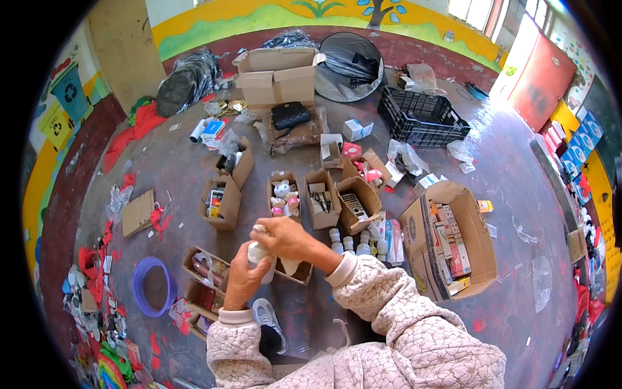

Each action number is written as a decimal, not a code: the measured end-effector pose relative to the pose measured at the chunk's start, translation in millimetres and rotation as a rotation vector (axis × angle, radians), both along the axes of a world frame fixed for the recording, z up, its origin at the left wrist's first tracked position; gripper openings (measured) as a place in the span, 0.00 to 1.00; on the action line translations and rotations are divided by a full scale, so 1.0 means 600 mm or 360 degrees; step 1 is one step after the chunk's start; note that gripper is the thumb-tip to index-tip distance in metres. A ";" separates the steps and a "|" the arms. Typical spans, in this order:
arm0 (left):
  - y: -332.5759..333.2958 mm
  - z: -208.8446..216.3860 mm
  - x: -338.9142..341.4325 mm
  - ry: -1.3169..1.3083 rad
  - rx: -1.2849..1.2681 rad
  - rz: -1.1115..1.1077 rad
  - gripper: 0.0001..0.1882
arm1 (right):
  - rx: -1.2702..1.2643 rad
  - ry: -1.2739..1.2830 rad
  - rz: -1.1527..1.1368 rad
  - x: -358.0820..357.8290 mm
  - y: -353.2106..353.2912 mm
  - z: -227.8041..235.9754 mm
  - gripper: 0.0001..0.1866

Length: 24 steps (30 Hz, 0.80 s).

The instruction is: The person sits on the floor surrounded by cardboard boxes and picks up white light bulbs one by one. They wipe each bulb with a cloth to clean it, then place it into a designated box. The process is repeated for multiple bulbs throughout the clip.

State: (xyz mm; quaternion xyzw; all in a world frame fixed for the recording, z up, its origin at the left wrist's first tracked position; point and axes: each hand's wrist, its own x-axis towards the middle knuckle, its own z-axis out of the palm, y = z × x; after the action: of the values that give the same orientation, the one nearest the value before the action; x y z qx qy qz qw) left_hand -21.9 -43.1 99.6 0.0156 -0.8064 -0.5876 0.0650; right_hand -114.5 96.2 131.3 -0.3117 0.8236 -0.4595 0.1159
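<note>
Sleeves (414, 305) foremost; hands (285, 237) gripping white object (256, 251); cartons (418, 253), crate (405, 122) beyond.

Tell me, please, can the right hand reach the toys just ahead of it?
Probably yes: the white and pink toys sit in an open cardboard box just beyond the right hand; only the white object it grips seems to hinder it.

The hands (285, 238) cover much of a white object (257, 252), so its kind cannot be told. They also hide part of a cardboard box (300, 279). The lower edge crops the quilted jacket (421, 337); print on the slim cartons (451, 241) is too small to read.
</note>
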 end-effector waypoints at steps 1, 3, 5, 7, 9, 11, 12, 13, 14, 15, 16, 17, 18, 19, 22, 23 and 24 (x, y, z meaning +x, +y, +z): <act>0.005 -0.002 -0.007 0.0161 -0.0330 0.0054 0.24 | -0.0008 -0.0046 -0.0028 -0.010 0.002 -0.008 0.16; 0.017 -0.001 -0.004 0.0354 -0.0695 0.0231 0.27 | -0.0303 0.1013 -0.0003 -0.056 0.020 -0.062 0.10; 0.015 0.010 -0.009 0.0507 -0.0757 0.0471 0.29 | -0.1116 -0.0592 -0.0375 -0.074 0.027 -0.041 0.11; 0.013 0.015 -0.001 0.0579 -0.0844 0.0593 0.31 | -0.1173 -0.0943 -0.0622 -0.071 0.042 -0.009 0.13; 0.010 0.015 0.001 0.0590 -0.0972 0.0647 0.32 | -0.1127 -0.0852 -0.0692 -0.070 0.039 -0.006 0.15; 0.008 0.009 0.005 0.0591 -0.1089 0.0661 0.32 | -0.1013 -0.0597 -0.0630 -0.053 0.025 -0.006 0.14; 0.008 0.004 0.008 0.0586 -0.1155 0.0665 0.33 | -0.0958 -0.0310 -0.0606 -0.034 0.014 0.003 0.13; 0.011 -0.001 0.005 0.0597 -0.1213 0.0653 0.33 | -0.0902 -0.0008 -0.0593 -0.015 0.003 0.016 0.12; 0.014 -0.005 0.002 0.0608 -0.1271 0.0639 0.33 | -0.0841 0.0291 -0.0577 -0.002 -0.009 0.019 0.11; 0.016 -0.007 0.001 0.0640 -0.1346 0.0598 0.33 | -0.0915 0.0426 -0.0432 0.007 -0.023 0.009 0.09; 0.016 -0.017 -0.002 0.0724 -0.1416 0.0626 0.34 | -0.0676 0.0661 -0.0285 0.020 -0.025 0.009 0.09; 0.014 -0.032 -0.006 0.0809 -0.1486 0.0653 0.34 | -0.0540 0.0792 -0.0136 0.031 -0.031 -0.001 0.09; 0.015 -0.032 -0.010 0.0897 -0.1550 0.0676 0.34 | -0.0398 0.0922 0.0012 0.037 -0.036 -0.010 0.10; 0.014 -0.031 -0.009 0.0756 -0.1322 0.0681 0.32 | -0.0478 0.0862 0.0073 0.040 -0.038 -0.014 0.06; 0.002 0.001 -0.002 0.0473 -0.0578 0.0813 0.30 | -0.0828 0.0206 -0.0005 0.016 -0.015 -0.004 0.04; -0.002 0.009 -0.002 0.0295 -0.0123 0.0813 0.28 | -0.0912 0.0016 -0.0172 -0.007 -0.007 -0.009 0.07; -0.009 0.009 0.002 0.0210 0.0221 0.0757 0.29 | -0.0955 -0.0428 -0.0282 -0.014 0.003 -0.001 0.10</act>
State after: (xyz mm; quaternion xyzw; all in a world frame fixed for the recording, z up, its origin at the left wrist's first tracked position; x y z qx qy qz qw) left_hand -21.0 -48.7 105.2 0.1709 -0.7319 -0.6093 0.2528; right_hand -122.8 98.1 130.6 -0.1957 0.6528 -0.7267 0.0863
